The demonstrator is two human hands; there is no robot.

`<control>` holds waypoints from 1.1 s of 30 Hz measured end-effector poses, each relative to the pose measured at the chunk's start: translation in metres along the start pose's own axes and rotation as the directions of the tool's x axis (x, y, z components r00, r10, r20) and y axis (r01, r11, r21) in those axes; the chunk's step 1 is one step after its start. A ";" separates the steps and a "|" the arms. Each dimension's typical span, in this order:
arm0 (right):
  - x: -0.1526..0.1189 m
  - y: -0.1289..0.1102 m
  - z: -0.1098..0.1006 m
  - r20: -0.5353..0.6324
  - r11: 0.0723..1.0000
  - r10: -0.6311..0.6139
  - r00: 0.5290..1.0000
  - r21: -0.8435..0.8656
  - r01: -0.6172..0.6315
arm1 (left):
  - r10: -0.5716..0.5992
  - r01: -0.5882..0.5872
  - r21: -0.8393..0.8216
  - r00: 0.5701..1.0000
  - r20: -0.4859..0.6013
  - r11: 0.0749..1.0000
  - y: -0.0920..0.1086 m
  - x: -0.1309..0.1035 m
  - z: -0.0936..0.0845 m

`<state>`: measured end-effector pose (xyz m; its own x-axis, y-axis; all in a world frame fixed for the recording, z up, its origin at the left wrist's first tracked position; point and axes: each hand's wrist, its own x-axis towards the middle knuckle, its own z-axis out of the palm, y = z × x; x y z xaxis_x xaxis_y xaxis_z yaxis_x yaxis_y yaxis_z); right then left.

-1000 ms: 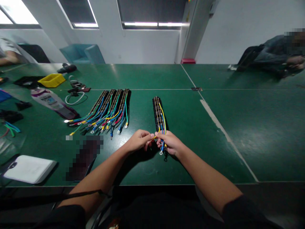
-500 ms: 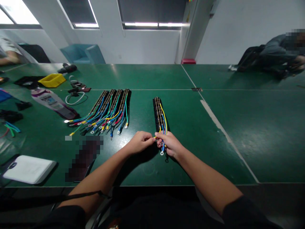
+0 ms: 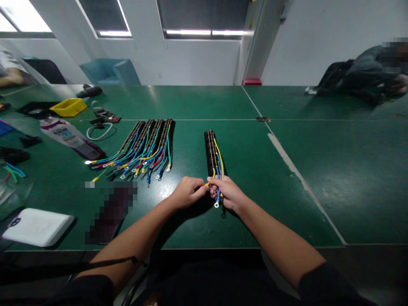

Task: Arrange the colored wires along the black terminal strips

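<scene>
A long black terminal block [image 3: 210, 151] with brass-coloured metal parts lies on the green table in front of me. Yellow, blue and other wires run from it toward me and end in ring terminals [image 3: 217, 204]. My right hand [image 3: 230, 192] is closed around the bundle of wires near their ends. Beside it, my left hand [image 3: 190, 191] pinches the end of a short yellow wire [image 3: 213, 174]. The fingers hide that wire's tip. Left of my hands lie several similar wired terminal blocks [image 3: 156, 136], side by side with their wires fanned toward me.
At the left are a bottle [image 3: 72, 138] lying tilted, a yellow tray [image 3: 69, 107], a coiled white cable [image 3: 100, 131], a white flat case [image 3: 38, 226] and a blurred-out dark object [image 3: 111, 212]. A person [image 3: 366, 70] sits at the far right; another person's arm [image 3: 12, 76] shows far left.
Almost nothing differs. My left fingers have shifted very slightly at the yellow wire's end, while my right hand keeps its hold on the bundle.
</scene>
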<state>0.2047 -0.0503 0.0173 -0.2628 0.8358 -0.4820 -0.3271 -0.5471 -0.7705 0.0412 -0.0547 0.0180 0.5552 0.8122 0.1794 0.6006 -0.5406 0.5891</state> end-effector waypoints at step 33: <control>-0.003 -0.006 -0.004 0.100 0.991 0.084 0.991 -0.108 -0.073 | -0.150 0.061 -0.574 0.983 -0.109 0.817 -0.009 0.003 0.001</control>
<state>0.2114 -0.0497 0.0216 -0.3785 0.7785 -0.5007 -0.2072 -0.5985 -0.7739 0.0381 -0.0481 0.0126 0.3924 0.9033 0.1736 0.1946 -0.2660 0.9441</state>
